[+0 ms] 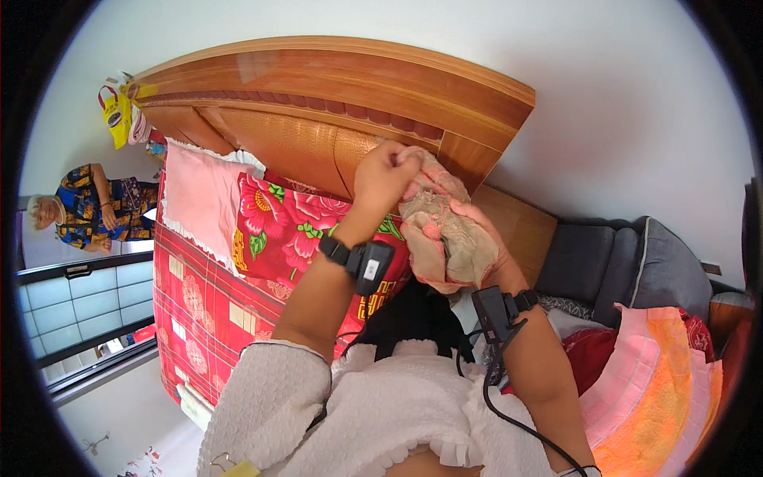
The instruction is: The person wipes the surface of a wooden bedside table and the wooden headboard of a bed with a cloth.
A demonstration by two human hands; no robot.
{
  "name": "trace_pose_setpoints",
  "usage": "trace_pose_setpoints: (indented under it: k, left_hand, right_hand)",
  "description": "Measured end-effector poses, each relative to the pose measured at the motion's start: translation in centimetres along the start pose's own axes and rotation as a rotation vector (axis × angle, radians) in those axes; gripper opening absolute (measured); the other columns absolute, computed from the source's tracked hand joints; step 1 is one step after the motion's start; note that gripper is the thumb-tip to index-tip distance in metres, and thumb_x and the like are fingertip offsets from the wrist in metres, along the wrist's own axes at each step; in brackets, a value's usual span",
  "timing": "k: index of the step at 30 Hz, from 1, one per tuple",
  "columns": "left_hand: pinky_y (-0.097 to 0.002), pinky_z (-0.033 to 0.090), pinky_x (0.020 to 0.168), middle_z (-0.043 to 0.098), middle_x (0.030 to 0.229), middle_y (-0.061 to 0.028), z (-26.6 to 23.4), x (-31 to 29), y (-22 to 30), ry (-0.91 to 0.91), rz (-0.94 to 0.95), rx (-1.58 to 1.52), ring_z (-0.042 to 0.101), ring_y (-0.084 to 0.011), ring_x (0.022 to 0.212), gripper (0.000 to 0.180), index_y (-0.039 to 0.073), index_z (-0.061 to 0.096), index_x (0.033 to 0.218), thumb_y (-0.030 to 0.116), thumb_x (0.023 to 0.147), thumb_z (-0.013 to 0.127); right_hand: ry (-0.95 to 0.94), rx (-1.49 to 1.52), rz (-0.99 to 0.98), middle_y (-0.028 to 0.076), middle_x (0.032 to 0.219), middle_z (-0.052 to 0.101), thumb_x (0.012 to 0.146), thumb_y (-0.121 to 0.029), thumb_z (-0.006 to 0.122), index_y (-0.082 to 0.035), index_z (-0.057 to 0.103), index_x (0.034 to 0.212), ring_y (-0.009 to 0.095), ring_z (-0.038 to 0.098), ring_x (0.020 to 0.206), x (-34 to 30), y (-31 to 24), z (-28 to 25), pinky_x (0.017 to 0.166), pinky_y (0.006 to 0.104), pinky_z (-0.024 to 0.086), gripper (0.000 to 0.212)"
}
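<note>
Around us we see a bed (pixel 191 322) with a red patterned cover, a floral red pillow (pixel 270 219) and a pink pillow (pixel 199 179). The wooden headboard (pixel 318 67) curves behind, and a grey sofa (pixel 675 266) stands at the right beside heaped pink and orange fabric (pixel 660 389). A person (pixel 103 203) is at the far left, near a yellow bag (pixel 117 117). Black devices strapped to our wrists and a loose cable hide some of the scene.

The headboard is glossy, with a padded, grained panel; the pink pillow has a white frilled edge; our white top looks crinkled.

We hold the pink and beige cloth (pixel 453 242) up before the headboard's right end. It looks soft, crumpled and bunched, pink outside its beige middle. Our left hand (pixel 383 179) pinches its upper edge; our right hand (pixel 486 230) grips its right side, thumb in front.
</note>
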State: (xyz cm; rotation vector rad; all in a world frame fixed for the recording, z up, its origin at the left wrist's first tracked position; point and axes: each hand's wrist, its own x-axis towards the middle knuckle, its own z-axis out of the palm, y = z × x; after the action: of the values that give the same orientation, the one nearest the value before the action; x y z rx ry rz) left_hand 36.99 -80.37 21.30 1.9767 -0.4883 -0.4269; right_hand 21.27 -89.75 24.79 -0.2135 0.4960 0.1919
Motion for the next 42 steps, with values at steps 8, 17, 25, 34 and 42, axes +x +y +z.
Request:
trace_pose_setpoints:
  k: [8, 17, 25, 34, 42]
  left_hand:
    - [-0.0224, 0.043, 0.054, 0.058, 0.067, -0.0011, 0.0, 2.3, -1.5, 0.194, 0.019, -0.411, 0.052, -0.0068, 0.061, 0.016, 0.000, 0.061, 0.080, 0.012, 0.076, 0.070]
    - [-0.0231, 0.045, 0.053, 0.060, 0.067, -0.0032, 0.3, 5.5, -4.1, 0.137, -0.198, -0.460, 0.054, -0.0080, 0.058, 0.016, -0.001, 0.059, 0.071, 0.008, 0.070, 0.073]
    - [-0.0254, 0.047, 0.055, 0.062, 0.067, -0.0060, 4.3, 4.3, -3.2, 0.105, -0.165, -0.444, 0.057, -0.0109, 0.059, 0.021, 0.002, 0.058, 0.071, 0.014, 0.067, 0.074]
    - [-0.0282, 0.048, 0.058, 0.063, 0.068, -0.0068, 5.4, 3.3, -1.3, 0.100, -0.376, -0.384, 0.058, -0.0132, 0.061, 0.023, 0.003, 0.058, 0.069, 0.019, 0.065, 0.074]
    - [-0.0281, 0.046, 0.056, 0.061, 0.065, -0.0050, 3.3, 3.1, -1.0, 0.277, -0.379, -0.315, 0.057, -0.0121, 0.060, 0.019, 0.003, 0.059, 0.070, 0.018, 0.068, 0.071]
  right_hand:
    - [-0.135, 0.076, 0.028, 0.013, 0.113, 0.058, 0.087, -0.035, 0.051, -0.003, 0.046, 0.124, 0.027, 0.059, 0.099, 3.3, 0.6, 1.5, 0.089, 0.0352, 0.047, 0.048]
    - [0.006, 0.116, -0.084, 0.012, 0.113, 0.059, 0.091, -0.035, 0.049, -0.004, 0.051, 0.119, 0.024, 0.059, 0.098, 5.3, 0.4, 1.4, 0.087, 0.0335, 0.048, 0.042]
    - [-0.067, 0.158, -0.116, 0.013, 0.109, 0.060, 0.090, -0.033, 0.051, -0.003, 0.053, 0.115, 0.023, 0.061, 0.095, 1.8, -1.3, 1.5, 0.084, 0.0330, 0.049, 0.040]
    - [-0.039, 0.055, -0.254, 0.012, 0.114, 0.057, 0.093, -0.027, 0.047, -0.004, 0.051, 0.118, 0.022, 0.056, 0.103, 1.6, -2.1, -2.8, 0.092, 0.0325, 0.044, 0.034]
    - [-0.157, -0.236, -0.459, 0.012, 0.123, 0.051, 0.091, -0.026, 0.048, -0.003, 0.046, 0.122, 0.024, 0.051, 0.111, 1.2, -1.3, -1.6, 0.099, 0.0350, 0.039, 0.038]
